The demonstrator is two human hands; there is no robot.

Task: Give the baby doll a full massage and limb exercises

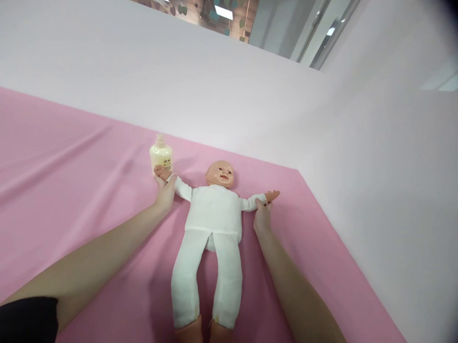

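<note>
A baby doll (214, 208) in a white top and white trousers lies on its back, its head away from me and its arms spread wide. My left hand (165, 193) is closed around the doll's arm on the left, close to the wrist. On the other side my right hand (263, 215) grips the doll's other forearm near its cuff. Just behind my left hand stands a pale yellow lotion bottle (161, 154), its lower part hidden by the doll's hand. The doll's feet are cut off by the lower edge of the view.
Beneath the doll spreads a pink sheet (111, 197) with a few creases on the left. A white wall (161, 74) rises along the back and another one on the right. Above the back wall, ceiling lights and hanging decorations show.
</note>
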